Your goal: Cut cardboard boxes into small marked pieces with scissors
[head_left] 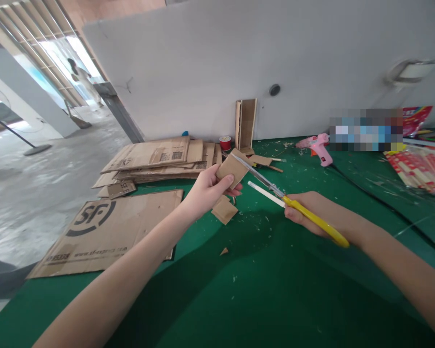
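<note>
Between the thumb and fingers of my left hand (210,186) is a small tan cardboard piece (232,169), tilted up above the green table. My right hand (308,212) grips yellow-handled scissors (264,180), whose metal blades reach left to the upper edge of that piece. A slim white stick (265,194) juts from the same hand, just below the blades; its exact kind I cannot make out. Under my left hand a small cardboard square (225,210) lies on the table, with a tiny cardboard scrap (224,251) nearer to me.
Flattened cardboard (152,157) is stacked at the back left, behind a large printed sheet (119,232). A narrow cardboard box (246,125) stands against the wall beside a red spool (225,142). A pink glue gun (322,150) trails a black cord rightward. Packets (422,166) lie far right.
</note>
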{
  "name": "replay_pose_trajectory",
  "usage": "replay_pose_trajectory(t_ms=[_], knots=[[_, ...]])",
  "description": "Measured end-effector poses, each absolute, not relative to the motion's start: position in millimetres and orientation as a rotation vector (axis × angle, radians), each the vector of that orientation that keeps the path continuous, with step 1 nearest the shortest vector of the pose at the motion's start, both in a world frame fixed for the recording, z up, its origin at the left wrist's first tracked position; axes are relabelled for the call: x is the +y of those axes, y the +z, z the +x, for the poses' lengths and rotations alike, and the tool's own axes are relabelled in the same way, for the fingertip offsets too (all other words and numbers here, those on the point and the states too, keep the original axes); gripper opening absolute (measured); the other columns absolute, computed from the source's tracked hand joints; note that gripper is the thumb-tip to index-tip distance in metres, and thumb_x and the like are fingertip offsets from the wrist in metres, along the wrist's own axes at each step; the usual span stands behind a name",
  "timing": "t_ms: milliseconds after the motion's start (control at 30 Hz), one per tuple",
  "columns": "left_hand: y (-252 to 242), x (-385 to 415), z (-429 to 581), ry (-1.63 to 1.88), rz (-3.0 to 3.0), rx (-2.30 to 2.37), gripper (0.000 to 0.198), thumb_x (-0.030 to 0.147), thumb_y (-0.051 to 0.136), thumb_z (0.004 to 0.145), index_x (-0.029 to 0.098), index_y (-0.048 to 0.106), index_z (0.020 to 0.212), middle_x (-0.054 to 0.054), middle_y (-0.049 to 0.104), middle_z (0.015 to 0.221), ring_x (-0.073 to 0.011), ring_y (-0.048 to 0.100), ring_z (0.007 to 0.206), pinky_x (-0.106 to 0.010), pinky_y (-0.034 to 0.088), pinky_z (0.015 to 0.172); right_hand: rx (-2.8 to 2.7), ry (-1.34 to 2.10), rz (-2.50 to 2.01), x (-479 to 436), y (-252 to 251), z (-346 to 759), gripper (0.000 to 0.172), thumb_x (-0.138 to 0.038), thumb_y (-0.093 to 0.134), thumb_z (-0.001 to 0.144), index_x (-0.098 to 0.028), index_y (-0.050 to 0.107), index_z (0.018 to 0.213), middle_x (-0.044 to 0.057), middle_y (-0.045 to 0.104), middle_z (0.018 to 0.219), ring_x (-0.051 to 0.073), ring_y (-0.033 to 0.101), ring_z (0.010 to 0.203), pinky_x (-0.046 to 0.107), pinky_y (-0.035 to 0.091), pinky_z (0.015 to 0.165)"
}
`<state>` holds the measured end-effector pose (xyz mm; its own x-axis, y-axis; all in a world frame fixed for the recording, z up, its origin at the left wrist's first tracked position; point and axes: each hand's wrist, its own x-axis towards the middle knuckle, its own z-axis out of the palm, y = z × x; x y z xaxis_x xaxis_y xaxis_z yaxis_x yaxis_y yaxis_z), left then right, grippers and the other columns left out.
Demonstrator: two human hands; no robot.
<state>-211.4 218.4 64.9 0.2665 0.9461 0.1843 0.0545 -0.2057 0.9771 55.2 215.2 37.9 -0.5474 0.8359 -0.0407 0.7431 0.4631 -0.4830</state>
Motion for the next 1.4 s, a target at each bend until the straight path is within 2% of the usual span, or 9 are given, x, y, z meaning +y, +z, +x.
replay_pose_trajectory(t_ms=[167, 433, 567, 733, 1067, 1400], knots=[[68, 218, -213, 1.097, 1.574, 0.945, 0.020, 0.027, 0.056, 0.087, 0.011, 0.051, 0.097, -0.009, 0.067, 0.082, -0.0156, 0.068, 0.070, -0.030, 0.057, 0.067, -2.534, 0.743, -1.276, 215, 41, 57, 0.047, -0.062, 0.031, 0.089, -0.020, 0.050, 0.082, 0.002, 0.054, 0.065, 0.014, 0.048, 0.053, 0.029, 0.037, 0.052], [68, 219, -213, 1.057, 1.599, 0.966, 0.020, 0.028, 0.055, 0.087, 0.010, 0.051, 0.096, -0.009, 0.068, 0.081, -0.0158, 0.068, 0.071, -0.029, 0.056, 0.068, -2.511, 0.793, -1.193, 211, 46, 55, 0.045, -0.062, 0.034, 0.089, -0.020, 0.052, 0.089, 0.001, 0.052, 0.067, 0.014, 0.047, 0.055, 0.030, 0.037, 0.054], [71, 217, -213, 1.043, 1.610, 0.956, 0.017, 0.025, 0.054, 0.088, 0.010, 0.051, 0.096, -0.009, 0.068, 0.081, -0.0153, 0.068, 0.071, -0.028, 0.056, 0.068, -2.510, 0.728, -1.273, 211, 44, 53, 0.044, -0.061, 0.033, 0.089, -0.021, 0.049, 0.080, 0.001, 0.052, 0.066, 0.014, 0.045, 0.054, 0.030, 0.036, 0.053], [74, 215, -212, 1.027, 1.591, 0.941, 0.016, 0.022, 0.052, 0.088, 0.010, 0.051, 0.098, -0.009, 0.068, 0.082, -0.0149, 0.068, 0.073, -0.027, 0.056, 0.069, -2.479, 0.569, -1.404, 213, 39, 48, 0.050, -0.064, 0.029, 0.088, -0.021, 0.039, 0.065, 0.001, 0.049, 0.062, 0.013, 0.042, 0.053, 0.029, 0.032, 0.051], [72, 216, -214, 1.016, 1.594, 0.953, 0.015, 0.023, 0.051, 0.088, 0.010, 0.052, 0.097, -0.009, 0.068, 0.083, -0.0141, 0.068, 0.070, -0.028, 0.056, 0.069, -2.487, 0.565, -1.462, 211, 42, 43, 0.050, -0.063, 0.028, 0.088, -0.021, 0.035, 0.060, 0.001, 0.046, 0.057, 0.012, 0.039, 0.048, 0.028, 0.029, 0.048], [67, 217, -212, 1.004, 1.615, 0.945, 0.017, 0.024, 0.052, 0.089, 0.011, 0.050, 0.098, -0.008, 0.067, 0.083, -0.0145, 0.067, 0.073, -0.029, 0.057, 0.070, -2.498, 0.664, -1.341, 209, 46, 42, 0.052, -0.068, 0.026, 0.085, -0.021, 0.041, 0.067, 0.003, 0.049, 0.062, 0.014, 0.044, 0.053, 0.030, 0.035, 0.051]])
